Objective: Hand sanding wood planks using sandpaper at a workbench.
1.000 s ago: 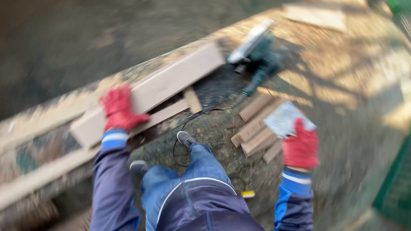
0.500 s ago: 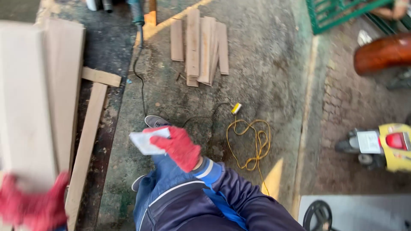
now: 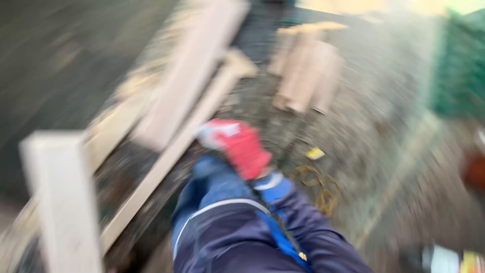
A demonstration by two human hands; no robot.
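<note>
Just one view here, a head cam looking steeply down past the wearer's own blue-trousered legs (image 3: 222,222) at rough ground (image 3: 364,131). It's tilted, so the long planks (image 3: 187,86) run diagonally from lower left to top centre. Close enough that the right hand (image 3: 242,146) in a red glove sits mid-frame over the knee. Everything's smeared with motion blur, and a pale board (image 3: 63,202) looms very near at lower left

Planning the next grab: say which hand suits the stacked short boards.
Probably right: the right hand lies nearest the short boards, though holding a pale sheet; the left hand is out of view.
</note>
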